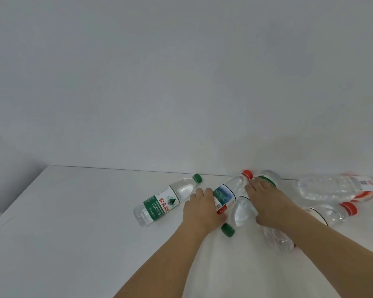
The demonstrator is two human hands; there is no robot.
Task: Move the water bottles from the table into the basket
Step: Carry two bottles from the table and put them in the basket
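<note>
Water bottles of clear plastic lying scattered over the white worktop [73, 211], all on their sides, none upright. Basket nowhere showing in the head view.

Resting alone at the left of the group, the green-labelled clear bottle with the green cap [166, 200], cap pointing toward the far edge, just beside the left hand but apart from it.

Left hand [202, 208] coming down palm-first on the red-capped clear bottle with the blue-and-white label [226, 193], fingers curling over its lower body; closing round it or merely pressing on it, impossible to tell.

Right hand [267, 201] lying flat and spread over the clear bottle with the green cap pointing toward the camera [239, 211], fingertips reaching the green-banded bottle end at the far edge [269, 178]. Fingers looking splayed rather than gripping, nothing lifted.

Both hands sitting close together, the two bottles touching or crossing between them.

Peeking out under the right forearm, a crumpled-looking clear bottle [278, 237].

Lying further right, another clear bottle with a red cap [336, 211], and behind it a shrink-wrapped bundle of clear bottles with a red-and-white label [336, 188], blurred at the frame edge.

Filling everything above the worktop's far edge, a plain pale grey wall [181, 72].
</note>
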